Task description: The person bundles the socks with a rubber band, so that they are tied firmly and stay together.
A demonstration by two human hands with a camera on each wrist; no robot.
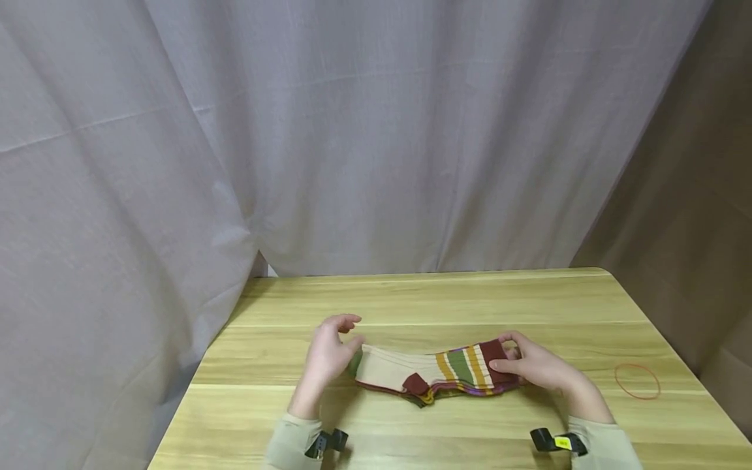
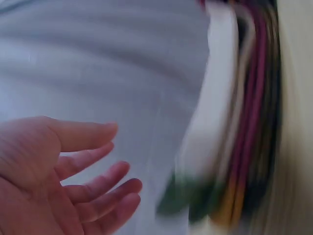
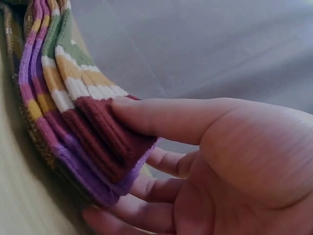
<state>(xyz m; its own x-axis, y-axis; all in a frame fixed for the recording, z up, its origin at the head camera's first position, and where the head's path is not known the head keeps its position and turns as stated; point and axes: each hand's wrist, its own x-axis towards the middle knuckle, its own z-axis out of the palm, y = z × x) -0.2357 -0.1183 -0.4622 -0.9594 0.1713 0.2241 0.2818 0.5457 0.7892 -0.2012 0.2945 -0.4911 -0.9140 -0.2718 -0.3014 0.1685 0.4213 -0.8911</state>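
Note:
A stack of knitted socks (image 1: 384,369) lies lengthwise on the table, cream on top with a maroon heel, green and mustard stripes and a maroon cuff. Purple, mustard and dark layers show beneath in the right wrist view. My right hand (image 1: 537,365) pinches the cuff end, thumb on the maroon ribbing (image 3: 98,132) and fingers under the purple edge. At the other end, my left hand (image 1: 329,352) is beside the green toes (image 2: 188,196). Its fingers are loosely bent and hold nothing; the left wrist view shows a gap between them and the socks.
A thin red rubber band (image 1: 637,365) lies on the wooden table (image 1: 440,300) to the right of my right hand. Grey curtains (image 1: 376,137) hang behind the table's back edge and along the left side. A darker brown curtain (image 1: 699,196) hangs at the right.

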